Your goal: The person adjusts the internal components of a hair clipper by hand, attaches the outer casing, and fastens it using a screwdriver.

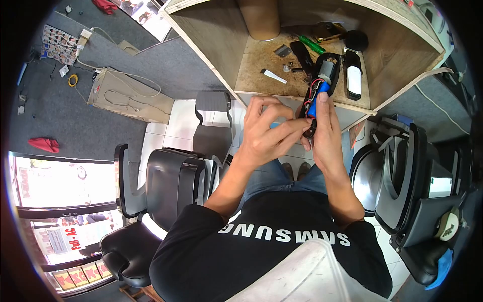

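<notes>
An opened black device (328,70) shows a silver motor, a blue battery (319,98) and red wires. Its lower end juts past the front edge of the wooden shelf. On the right of the picture, my right hand (327,133) holds the device's side, with the thumb along the battery. My left hand (269,128) reaches in from the left, its fingertips pinched at the wires near the lower end; whether they grip a wire is too small to tell. Beside the device lie a black cover piece (302,56) and a black and white clipper (353,80).
On the wooden shelf (251,68) are a small white brush (273,76), a green screwdriver (312,44), a round black brush (355,40) and small metal parts. A brown cylinder (260,20) stands behind. Black salon chairs (173,176) flank the person.
</notes>
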A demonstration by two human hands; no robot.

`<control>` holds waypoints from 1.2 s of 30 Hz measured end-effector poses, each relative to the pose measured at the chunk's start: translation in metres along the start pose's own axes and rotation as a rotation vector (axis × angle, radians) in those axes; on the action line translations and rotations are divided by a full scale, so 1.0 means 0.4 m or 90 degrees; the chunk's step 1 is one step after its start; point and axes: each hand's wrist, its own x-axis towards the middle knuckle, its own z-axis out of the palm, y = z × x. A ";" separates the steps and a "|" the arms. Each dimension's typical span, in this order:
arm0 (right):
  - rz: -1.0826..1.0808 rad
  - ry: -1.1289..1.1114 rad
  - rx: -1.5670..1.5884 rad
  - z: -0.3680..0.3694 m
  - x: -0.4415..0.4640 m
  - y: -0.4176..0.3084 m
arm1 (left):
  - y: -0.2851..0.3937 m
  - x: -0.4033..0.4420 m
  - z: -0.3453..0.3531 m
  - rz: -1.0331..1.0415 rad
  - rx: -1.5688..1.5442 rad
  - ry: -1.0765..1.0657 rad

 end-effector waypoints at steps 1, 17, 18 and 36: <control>0.004 0.000 -0.003 -0.002 0.001 0.001 | 0.000 0.003 -0.001 -0.010 0.000 -0.010; 0.021 0.000 0.070 -0.003 0.005 0.009 | 0.032 -0.021 0.027 -0.220 -0.163 0.022; 0.013 -0.006 0.073 -0.004 0.005 0.009 | 0.040 -0.022 0.031 -0.253 -0.194 0.043; -0.088 -0.052 0.025 0.000 -0.001 0.009 | 0.047 -0.014 0.032 -0.263 -0.223 0.083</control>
